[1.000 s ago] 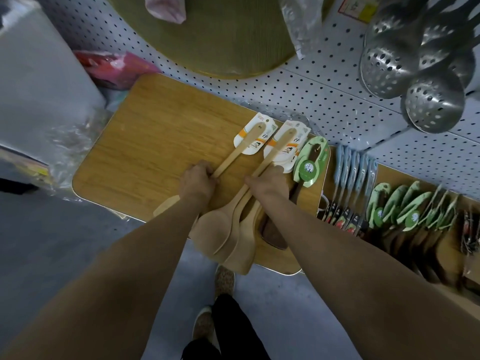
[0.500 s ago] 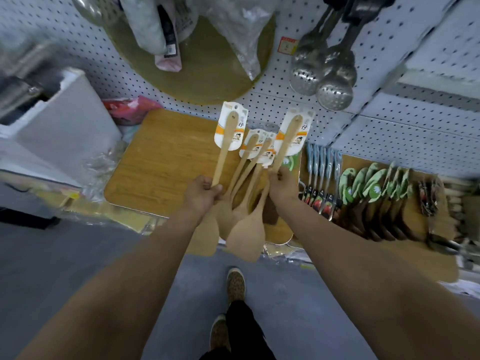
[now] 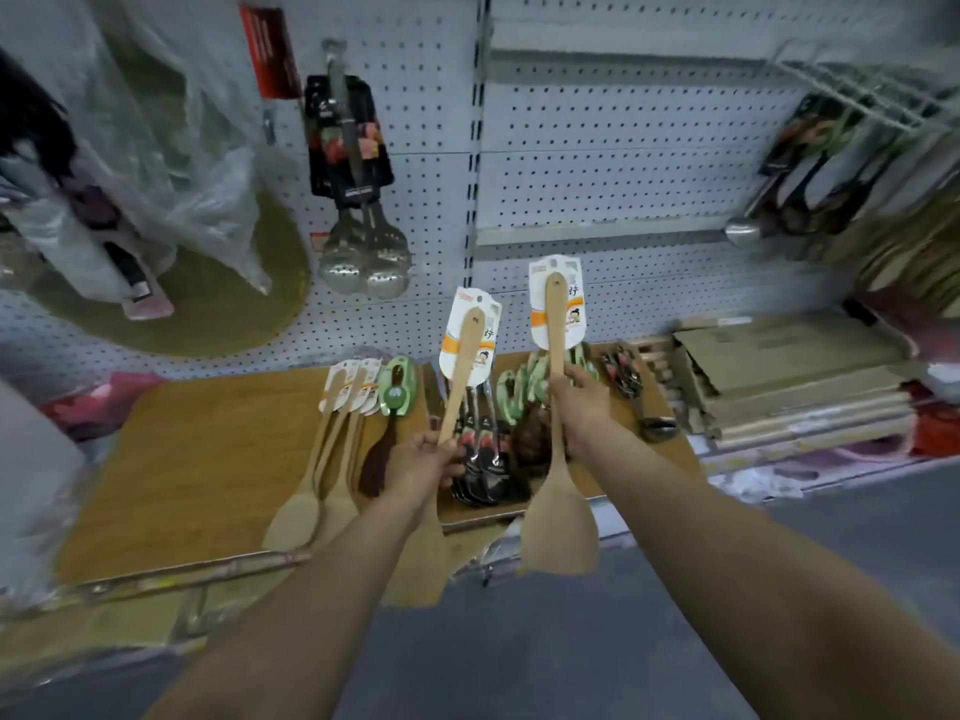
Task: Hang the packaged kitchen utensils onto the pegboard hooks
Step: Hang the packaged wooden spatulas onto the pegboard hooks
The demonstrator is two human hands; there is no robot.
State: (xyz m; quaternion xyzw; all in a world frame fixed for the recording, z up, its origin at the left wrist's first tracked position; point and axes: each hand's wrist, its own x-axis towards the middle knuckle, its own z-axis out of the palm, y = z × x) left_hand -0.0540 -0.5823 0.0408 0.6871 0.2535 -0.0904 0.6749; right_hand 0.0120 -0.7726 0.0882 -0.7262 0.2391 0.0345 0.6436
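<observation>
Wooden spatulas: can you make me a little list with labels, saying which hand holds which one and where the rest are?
Left hand: grips the first spatula by its handle, card end up
Right hand: grips the second spatula, held higher, blade down
Hung yet: neither seems to be on a hook of the pegboard
Waiting: more spatulas lying on the wooden board
Already hanging: metal skimmers
</observation>
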